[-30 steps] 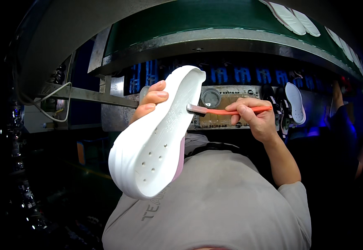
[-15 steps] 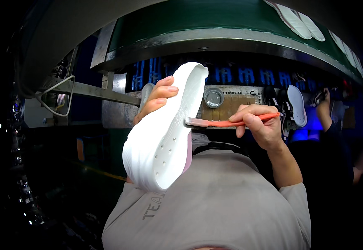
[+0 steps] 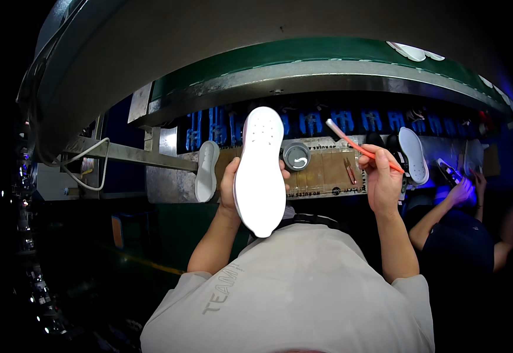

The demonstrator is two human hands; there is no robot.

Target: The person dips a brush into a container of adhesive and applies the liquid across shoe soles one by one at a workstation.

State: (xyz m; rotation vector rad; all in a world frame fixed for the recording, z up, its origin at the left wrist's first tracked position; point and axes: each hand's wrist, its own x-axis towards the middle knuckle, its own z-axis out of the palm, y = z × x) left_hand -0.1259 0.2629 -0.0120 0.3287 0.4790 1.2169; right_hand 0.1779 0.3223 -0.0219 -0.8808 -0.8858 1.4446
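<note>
A white shoe sole (image 3: 260, 176) is upright in front of me, its broad inner face bright and its small holes near the top. My left hand (image 3: 229, 185) is closed around it from behind, thumb at the left edge and fingertips at the right edge. To the right, my right hand (image 3: 384, 183) grips a brush (image 3: 350, 142) by its orange-red handle. The brush's pale tip points up and to the left, apart from the sole. Just right of the sole stands a small round cup (image 3: 296, 157) with something whitish in it.
On the bench (image 3: 171, 183) lies another white sole (image 3: 207, 172), left of mine. Cardboard (image 3: 324, 170) carries a slim reddish tool (image 3: 350, 170). At right are a white sole (image 3: 413, 154) and a co-worker's hands (image 3: 461, 189). A green conveyor (image 3: 303, 52) with pale soles crosses above.
The brush has left the sole's inner face and moved up and right. The sole has turned to face me, its holed end now at the top. My left hand has moved down.
</note>
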